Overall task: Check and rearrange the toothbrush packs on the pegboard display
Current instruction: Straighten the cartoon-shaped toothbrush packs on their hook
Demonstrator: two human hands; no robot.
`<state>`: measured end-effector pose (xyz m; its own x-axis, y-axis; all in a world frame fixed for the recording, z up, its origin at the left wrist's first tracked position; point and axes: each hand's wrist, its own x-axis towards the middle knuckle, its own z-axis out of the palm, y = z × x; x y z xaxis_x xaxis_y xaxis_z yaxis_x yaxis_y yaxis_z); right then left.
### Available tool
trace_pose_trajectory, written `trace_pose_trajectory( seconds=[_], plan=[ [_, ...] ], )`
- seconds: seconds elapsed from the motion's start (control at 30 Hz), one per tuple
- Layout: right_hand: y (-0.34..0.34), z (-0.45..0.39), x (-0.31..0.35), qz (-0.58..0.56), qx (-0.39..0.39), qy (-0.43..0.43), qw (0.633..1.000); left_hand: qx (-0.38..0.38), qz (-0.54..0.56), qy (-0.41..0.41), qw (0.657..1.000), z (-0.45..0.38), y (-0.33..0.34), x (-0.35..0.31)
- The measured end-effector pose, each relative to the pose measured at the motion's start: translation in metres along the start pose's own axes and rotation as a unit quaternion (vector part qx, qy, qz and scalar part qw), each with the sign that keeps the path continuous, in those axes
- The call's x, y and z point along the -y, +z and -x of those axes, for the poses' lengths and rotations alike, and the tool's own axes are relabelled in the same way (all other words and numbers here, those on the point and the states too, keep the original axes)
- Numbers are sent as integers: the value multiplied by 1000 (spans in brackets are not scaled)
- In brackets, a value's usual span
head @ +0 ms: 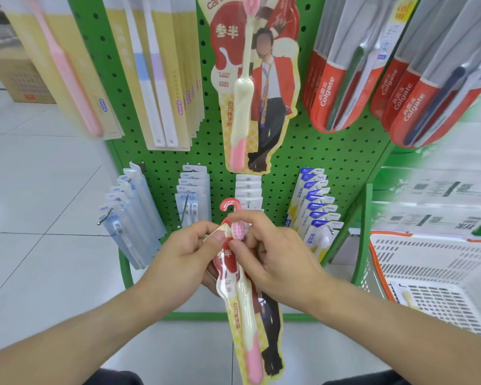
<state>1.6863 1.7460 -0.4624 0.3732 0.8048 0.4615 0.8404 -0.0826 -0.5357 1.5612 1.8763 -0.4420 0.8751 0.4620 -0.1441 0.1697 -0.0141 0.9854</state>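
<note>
I hold a red and cream toothbrush pack [247, 307] with a pink hook at its top, in front of the green pegboard [311, 151]. My left hand [184, 259] grips its upper left edge, thumb pressed on the front. My right hand [275, 251] pinches the top of the pack near the pink bristles. A matching pack [256, 87] hangs on the pegboard straight above. The held pack's lower end hangs down between my forearms.
Yellow packs [161, 79] hang upper left, red Colgate packs [353, 79] upper right. Lower rows hold grey-blue packs [131, 218], white packs [249, 190] and blue-topped packs [314, 207]. A white basket with an orange rim [439, 273] stands at the right. Tiled floor lies to the left.
</note>
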Motion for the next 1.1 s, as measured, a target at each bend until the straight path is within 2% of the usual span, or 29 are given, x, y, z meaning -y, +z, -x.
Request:
trace_pose_trajectory(
  seconds=[0.1,0.3,0.4,0.57,0.87,1.1],
  plan=[
    [7,-1,5,0,-36,13,999,-10,6,13,1000,-2,-2,-1],
    [5,0,6,-33,-5,37,999,-28,5,4,1000,-3,-2,5],
    [4,0,7,-37,-13,38,998,-42,7,-4,999,-4,-1,8],
    [3,0,5,12,-26,21,999,-87,41,-11,995,-5,2,9],
    [-4,-4,9,17,1,29,999,-122,81,37,988,0,7,9],
    [-10,-3,4,21,6,16,1000,-157,108,36,981,-6,4,7]
  ],
)
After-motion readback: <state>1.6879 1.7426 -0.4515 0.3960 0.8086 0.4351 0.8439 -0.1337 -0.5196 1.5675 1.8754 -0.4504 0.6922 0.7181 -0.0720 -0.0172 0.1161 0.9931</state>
